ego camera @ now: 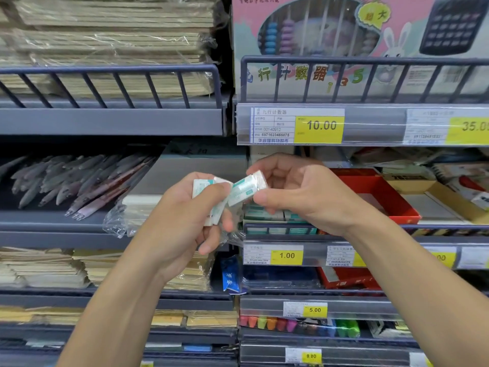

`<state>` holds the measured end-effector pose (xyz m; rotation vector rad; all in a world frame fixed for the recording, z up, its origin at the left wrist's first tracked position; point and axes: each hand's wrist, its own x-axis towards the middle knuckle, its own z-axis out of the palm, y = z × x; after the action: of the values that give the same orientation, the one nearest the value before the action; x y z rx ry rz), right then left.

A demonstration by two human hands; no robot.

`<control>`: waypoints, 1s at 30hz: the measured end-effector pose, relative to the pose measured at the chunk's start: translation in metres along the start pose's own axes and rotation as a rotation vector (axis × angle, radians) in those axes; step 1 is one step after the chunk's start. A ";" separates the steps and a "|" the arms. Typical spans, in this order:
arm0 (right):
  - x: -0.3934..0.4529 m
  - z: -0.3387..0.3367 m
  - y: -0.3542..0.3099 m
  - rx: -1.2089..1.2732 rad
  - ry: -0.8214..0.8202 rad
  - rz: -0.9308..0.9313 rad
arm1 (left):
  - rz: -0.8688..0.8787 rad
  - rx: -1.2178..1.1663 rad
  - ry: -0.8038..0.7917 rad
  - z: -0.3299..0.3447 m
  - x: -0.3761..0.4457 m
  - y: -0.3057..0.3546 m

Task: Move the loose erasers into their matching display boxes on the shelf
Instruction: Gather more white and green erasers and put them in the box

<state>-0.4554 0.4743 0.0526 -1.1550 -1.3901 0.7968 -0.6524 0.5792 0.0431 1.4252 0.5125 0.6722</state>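
Head cam looks straight at a shop shelf, both hands up in front of me at mid frame. My left hand [190,215] is curled round a small stack of wrapped erasers [205,190], white w/ teal print, thumb across the top; exact count I can't tell, some are hidden by the fingers. My right hand [296,192] pinches 1 more eraser [247,186] between thumb and fingertips, tilted, its lower end touching or just beside the stack in the left hand, can't tell which. Both hands held in the air, off the shelf.

Behind and below the right hand sits the eraser display box [267,215] on the mid shelf, teal and white packs lined up in it, behind the shelf rail [264,226]. Just right of it is a red box [381,194], partly covered by my right wrist. A yellow price tag reading 1.00 [287,255] is under the eraser box.

Left side of the same level has a pile of pens [79,181] and some clear plastic wrap [119,221] near the left hand. Top right shelf holds a pink abacus box [330,35] w/ a 10.00 tag [320,125] below. Highlighters [270,324] on a lower shelf, by a 5.00 tag
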 end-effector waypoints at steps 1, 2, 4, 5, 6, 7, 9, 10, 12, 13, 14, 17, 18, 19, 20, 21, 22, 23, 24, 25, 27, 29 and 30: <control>-0.001 0.001 0.002 0.020 -0.004 0.000 | 0.001 -0.011 -0.007 0.002 0.000 0.000; -0.002 0.002 0.004 0.016 0.007 -0.003 | 0.000 -0.019 -0.012 0.004 0.001 0.000; -0.003 0.002 0.004 -0.027 0.056 -0.024 | -0.009 -0.018 -0.007 0.006 0.000 0.001; -0.003 0.002 0.004 -0.035 0.085 -0.046 | -0.012 -0.015 -0.003 0.006 0.000 0.001; -0.003 0.001 0.003 -0.013 0.111 -0.067 | -0.009 -0.014 -0.002 0.006 0.000 0.002; -0.003 -0.001 0.002 0.039 0.137 -0.074 | 0.001 -0.015 -0.007 0.007 0.000 0.002; -0.002 -0.008 -0.004 0.181 0.186 -0.019 | 0.021 -0.022 -0.017 0.006 -0.001 0.003; -0.002 -0.012 -0.008 0.217 0.206 0.038 | 0.027 -0.025 -0.017 0.006 -0.001 0.003; -0.003 -0.023 -0.015 0.107 0.235 0.184 | 0.033 -0.029 -0.016 0.005 0.000 0.002; -0.004 -0.028 -0.018 -0.046 0.246 0.254 | 0.034 -0.029 -0.017 0.005 0.000 0.001; -0.003 -0.033 -0.020 -0.236 0.252 0.314 | 0.034 -0.028 -0.018 0.005 0.000 0.001; 0.002 -0.047 -0.022 -0.719 0.270 0.365 | 0.031 -0.021 -0.019 0.004 0.000 0.000; 0.005 -0.050 -0.023 -0.822 0.252 0.376 | 0.031 -0.017 -0.021 0.004 0.000 0.000; 0.007 -0.051 -0.024 -0.913 0.218 0.400 | 0.031 -0.014 -0.023 0.004 0.001 0.000; 0.010 -0.050 -0.024 -0.998 0.178 0.426 | 0.032 -0.013 -0.025 0.003 0.001 0.000; 0.012 -0.049 -0.023 -1.071 0.148 0.446 | 0.033 -0.014 -0.026 0.003 0.001 0.000; 0.015 -0.049 -0.021 -1.129 0.134 0.458 | 0.033 -0.017 -0.026 0.003 0.002 0.000; 0.017 -0.048 -0.019 -1.172 0.134 0.463 | 0.033 -0.019 -0.026 0.003 0.002 0.000; 0.019 -0.047 -0.016 -1.200 0.141 0.460 | 0.033 -0.022 -0.026 0.003 0.002 0.000; 0.020 -0.046 -0.013 -1.213 0.150 0.452 | 0.035 -0.025 -0.025 0.003 0.002 0.000; 0.022 -0.044 -0.008 -1.217 0.162 0.437 | 0.037 -0.029 -0.024 0.003 0.002 0.000; 0.024 -0.042 -0.005 -1.219 0.171 0.431 | 0.035 -0.029 -0.021 0.002 0.002 0.000; 0.025 -0.041 -0.004 -1.223 0.171 0.432 | 0.036 -0.030 -0.021 0.001 0.002 0.000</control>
<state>-0.4142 0.4905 0.0713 -2.4446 -1.4914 0.0144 -0.6501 0.5795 0.0435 1.4148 0.4595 0.6901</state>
